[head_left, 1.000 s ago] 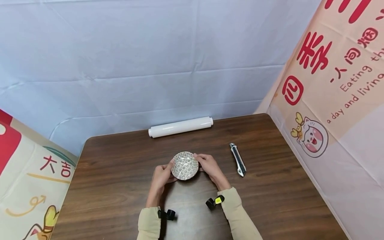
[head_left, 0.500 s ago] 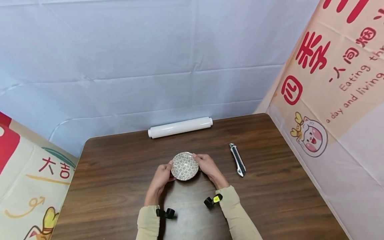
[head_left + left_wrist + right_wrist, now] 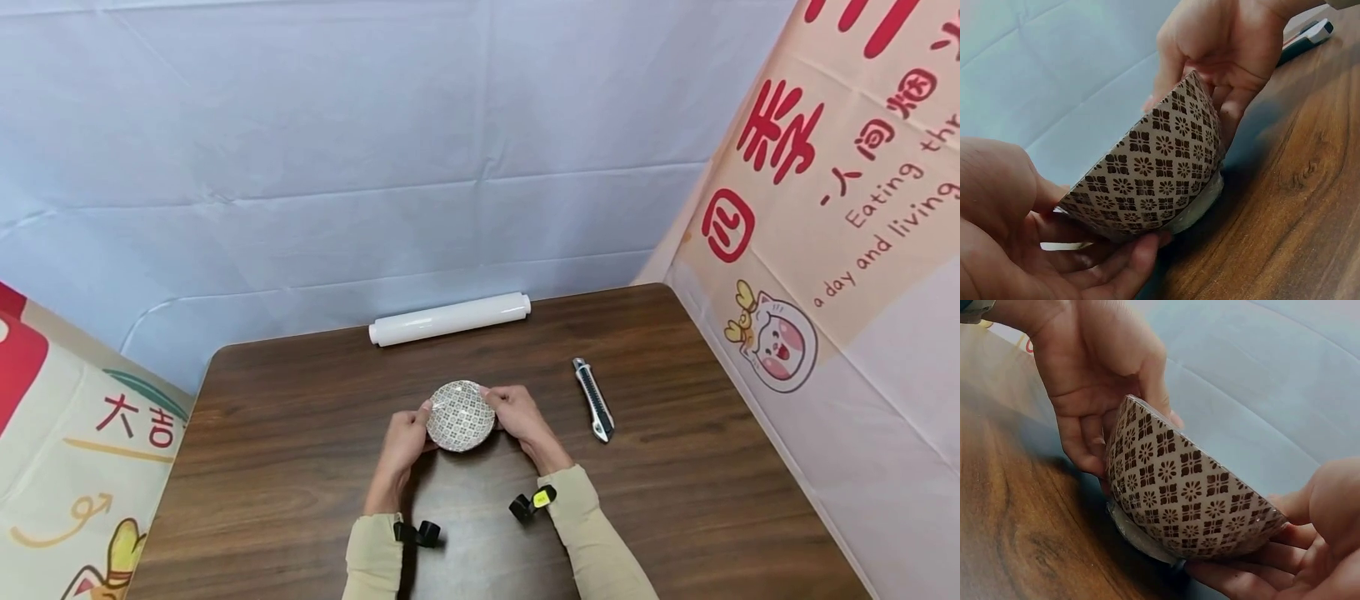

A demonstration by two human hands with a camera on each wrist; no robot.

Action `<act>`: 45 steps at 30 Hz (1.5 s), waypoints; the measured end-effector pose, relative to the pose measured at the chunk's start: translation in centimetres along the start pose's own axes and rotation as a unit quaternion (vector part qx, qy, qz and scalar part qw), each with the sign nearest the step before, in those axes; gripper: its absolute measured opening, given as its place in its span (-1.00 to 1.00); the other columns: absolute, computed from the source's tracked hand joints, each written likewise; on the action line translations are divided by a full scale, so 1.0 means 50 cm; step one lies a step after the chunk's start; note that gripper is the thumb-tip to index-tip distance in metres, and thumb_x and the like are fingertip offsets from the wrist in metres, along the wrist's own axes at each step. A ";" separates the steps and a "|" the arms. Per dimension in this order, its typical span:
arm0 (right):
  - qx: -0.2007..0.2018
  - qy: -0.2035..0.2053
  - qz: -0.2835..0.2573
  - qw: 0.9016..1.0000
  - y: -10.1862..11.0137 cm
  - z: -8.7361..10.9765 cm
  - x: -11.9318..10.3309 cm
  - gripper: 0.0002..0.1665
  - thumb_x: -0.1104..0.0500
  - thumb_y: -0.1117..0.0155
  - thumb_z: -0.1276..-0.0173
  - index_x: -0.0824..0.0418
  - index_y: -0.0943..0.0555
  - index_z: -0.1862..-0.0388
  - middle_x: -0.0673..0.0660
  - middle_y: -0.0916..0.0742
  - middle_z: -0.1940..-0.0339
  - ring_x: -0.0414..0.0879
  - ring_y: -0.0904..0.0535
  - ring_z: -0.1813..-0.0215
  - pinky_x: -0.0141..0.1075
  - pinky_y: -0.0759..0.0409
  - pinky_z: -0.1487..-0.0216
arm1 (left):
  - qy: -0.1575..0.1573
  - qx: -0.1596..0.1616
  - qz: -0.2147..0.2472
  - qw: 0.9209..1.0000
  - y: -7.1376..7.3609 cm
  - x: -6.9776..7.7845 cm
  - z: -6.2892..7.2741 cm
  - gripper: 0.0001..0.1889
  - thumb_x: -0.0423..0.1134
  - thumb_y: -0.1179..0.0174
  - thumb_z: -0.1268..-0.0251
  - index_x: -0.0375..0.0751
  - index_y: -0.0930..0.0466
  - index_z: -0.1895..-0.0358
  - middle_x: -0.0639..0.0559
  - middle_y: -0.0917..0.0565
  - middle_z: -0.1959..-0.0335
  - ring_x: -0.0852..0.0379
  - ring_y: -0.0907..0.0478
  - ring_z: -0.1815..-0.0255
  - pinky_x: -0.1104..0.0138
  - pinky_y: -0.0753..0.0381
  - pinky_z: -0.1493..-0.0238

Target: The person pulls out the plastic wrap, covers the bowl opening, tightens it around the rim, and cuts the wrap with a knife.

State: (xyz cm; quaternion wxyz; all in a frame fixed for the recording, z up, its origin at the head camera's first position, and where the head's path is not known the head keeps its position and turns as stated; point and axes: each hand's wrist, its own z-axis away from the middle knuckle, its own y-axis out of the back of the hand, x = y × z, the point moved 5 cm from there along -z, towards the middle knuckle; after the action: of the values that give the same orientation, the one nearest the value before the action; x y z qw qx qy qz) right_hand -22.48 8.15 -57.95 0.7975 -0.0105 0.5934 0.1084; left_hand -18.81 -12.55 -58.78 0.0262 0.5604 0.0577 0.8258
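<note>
1. The small round ceramic bowl with a brown-and-cream flower-tile pattern [image 3: 461, 415] is held tilted just above the middle of the dark wooden table [image 3: 300, 467], its foot ring close to the wood; whether it touches, I cannot tell.
2. The left hand [image 3: 405, 437] grasps it at 9 o'clock, fingers curled beneath the wall and thumb at the rim.
3. The right hand [image 3: 517, 417] grasps it at 3 o'clock, fingers wrapped behind the rim.
4. I judge the bowl stiff, fairly light and breakable, with a glazed, likely slippery surface; the rim with fingers under the curved wall is the safe hold.
5. A shiny film seems stretched over the bowl's mouth, though this is hard to confirm.
6. The white roll of cling film [image 3: 448, 319] lies at 12 o'clock, the black-and-silver utility knife [image 3: 594, 398] at 3 o'clock.
7. Both wrist views hide the bowl's inside, and fingertips behind it are unseen.
</note>
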 end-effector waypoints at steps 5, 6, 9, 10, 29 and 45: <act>0.013 0.002 0.008 1.000 -0.001 0.002 -0.001 -0.62 0.09 -0.20 -0.62 0.36 -0.77 0.23 -0.06 -0.49 0.64 -0.21 -0.36 0.57 -0.40 -0.40 0.46 | 0.000 0.014 0.008 1.000 0.001 0.005 0.003 -0.48 -0.08 -0.03 -0.70 -0.51 -0.74 0.24 -0.14 -0.75 0.24 0.20 -0.71 0.34 0.30 -0.81 0.23; 0.016 0.004 0.011 1.000 -0.001 0.002 -0.001 -0.61 0.10 -0.20 -0.62 0.35 -0.75 0.29 -0.06 -0.48 0.63 -0.20 -0.37 0.55 -0.40 -0.39 0.44 | 0.000 0.015 0.009 1.000 0.001 0.005 0.004 -0.48 -0.09 -0.04 -0.70 -0.51 -0.74 0.28 -0.14 -0.74 0.24 0.19 -0.71 0.35 0.29 -0.81 0.23; 0.021 0.011 0.025 0.999 -0.003 0.003 -0.001 -0.56 0.10 -0.19 -0.63 0.29 -0.63 0.49 -0.07 -0.42 0.65 -0.17 -0.36 0.52 -0.37 -0.37 0.38 | -0.003 0.017 0.009 1.000 0.001 0.009 0.006 -0.48 -0.10 -0.06 -0.69 -0.53 -0.72 0.31 -0.13 -0.72 0.23 0.18 -0.71 0.35 0.26 -0.82 0.24; 0.024 0.013 0.033 0.999 -0.003 0.003 -0.001 -0.53 0.10 -0.19 -0.63 0.25 -0.57 0.55 -0.07 -0.39 0.66 -0.16 -0.35 0.50 -0.36 -0.36 0.36 | -0.002 0.017 0.007 1.000 0.001 0.011 0.007 -0.49 -0.10 -0.06 -0.69 -0.53 -0.73 0.29 -0.12 -0.71 0.24 0.18 -0.71 0.36 0.25 -0.83 0.24; 0.097 0.019 0.085 0.991 -0.004 0.046 -0.008 -0.51 -0.12 -0.29 -0.56 0.25 -0.79 -0.10 0.17 -0.88 0.11 -0.14 -0.74 0.29 -0.30 -0.69 0.26 | -0.058 0.058 -0.175 0.981 0.004 0.039 0.010 -0.60 -0.14 -0.05 -0.67 -0.33 -0.70 -0.24 -0.23 -0.75 -0.20 -0.15 -0.61 -0.32 -0.07 -0.56 -0.38; 0.053 0.003 0.021 0.998 -0.012 0.035 0.000 -0.61 0.10 -0.17 -0.64 0.39 -0.80 0.06 0.27 -0.81 0.18 -0.13 -0.67 0.34 -0.32 -0.71 0.34 | -0.071 0.033 -0.020 0.997 -0.001 0.017 -0.006 -0.64 -0.30 0.04 -0.68 -0.52 -0.70 -0.09 -0.17 -0.75 0.13 0.07 -0.61 -0.01 0.33 -0.52 -0.11</act>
State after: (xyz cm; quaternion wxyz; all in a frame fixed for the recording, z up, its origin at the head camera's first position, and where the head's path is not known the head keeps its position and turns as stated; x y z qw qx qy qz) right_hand -20.73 7.80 -57.52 0.7927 0.0439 0.6008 0.0936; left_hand -19.40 -12.43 -58.10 0.0288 0.6170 0.0940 0.7808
